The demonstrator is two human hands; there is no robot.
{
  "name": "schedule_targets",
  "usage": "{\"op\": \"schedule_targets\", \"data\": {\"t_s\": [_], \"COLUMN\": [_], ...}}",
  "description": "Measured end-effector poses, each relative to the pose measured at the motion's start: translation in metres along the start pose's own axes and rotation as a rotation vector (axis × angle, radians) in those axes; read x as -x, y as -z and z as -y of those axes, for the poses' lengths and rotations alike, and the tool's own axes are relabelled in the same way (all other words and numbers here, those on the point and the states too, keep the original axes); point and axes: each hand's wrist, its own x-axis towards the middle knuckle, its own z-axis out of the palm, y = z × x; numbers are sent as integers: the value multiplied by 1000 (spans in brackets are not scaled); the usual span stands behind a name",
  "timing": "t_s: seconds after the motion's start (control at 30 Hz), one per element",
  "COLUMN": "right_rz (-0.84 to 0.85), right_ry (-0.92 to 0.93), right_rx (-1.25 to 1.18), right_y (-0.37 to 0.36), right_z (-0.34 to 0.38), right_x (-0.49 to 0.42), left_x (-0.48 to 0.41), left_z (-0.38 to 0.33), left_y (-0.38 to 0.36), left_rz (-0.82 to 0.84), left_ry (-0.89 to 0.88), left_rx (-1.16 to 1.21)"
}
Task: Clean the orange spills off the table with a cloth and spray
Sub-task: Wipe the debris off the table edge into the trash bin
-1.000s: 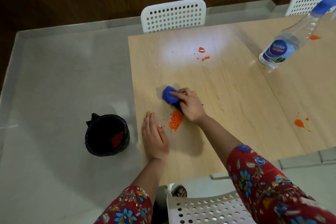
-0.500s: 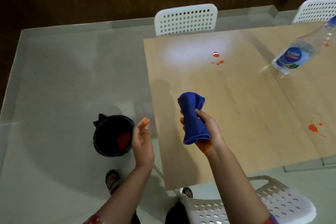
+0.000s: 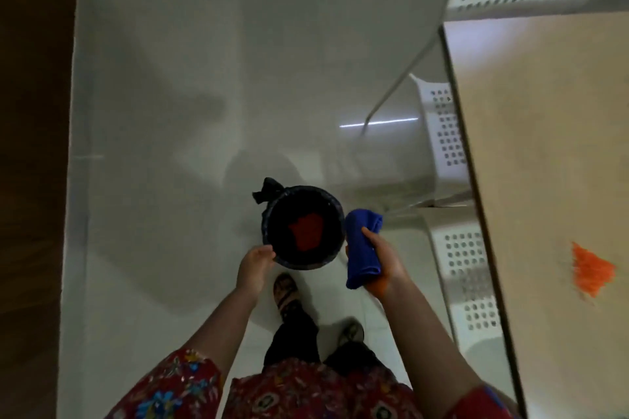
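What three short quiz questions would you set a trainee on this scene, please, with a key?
1. True or false: the blue cloth lies on the table.
2. Fill in: the left hand is at the rim of the black ____ on the floor.
3. Which holds the blue cloth? A) left hand B) right hand C) neither

Key: 1 false, it is held clear of the table; 2 bin; 3 B.
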Motion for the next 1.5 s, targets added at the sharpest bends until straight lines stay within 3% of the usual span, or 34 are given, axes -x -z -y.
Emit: {"op": "schedule_targets", "data": {"t_s": [0.23, 0.4, 0.53, 0.7, 1.03, 1.13, 1.27, 1.37, 1.5], "right_rz": [-179, -152, -120, -99, 55, 123, 64, -93, -403], "right_ry": [-156, -163, -118, -99, 63, 204, 675, 943, 1083], "right_rx": [94, 170, 211, 224, 156, 186, 407, 573, 641], "right_y": [-1, 1, 0, -12, -13, 5, 53, 103, 180], "right_z": [-29, -37, -38, -30, -5, 9, 47, 87, 141], "right_x": [-150, -256, -287, -243, 0, 57, 109, 126, 128], "left_x": [-127, -235, -256, -203, 28, 80, 123, 136, 146], "left_z": [57, 107, 125, 83, -36, -51, -53, -54, -51], "left_y": [-9, -42, -53, -59, -2, -6, -34, -64, -107], "left_rz": [-95, -119, -213, -182, -170, -129, -77, -65, -48], "left_ry": [231, 333, 308, 47, -170, -246, -310, -295, -248], "left_rx": [-129, 14, -143, -318, -355, -420, -481, -517, -528]}}
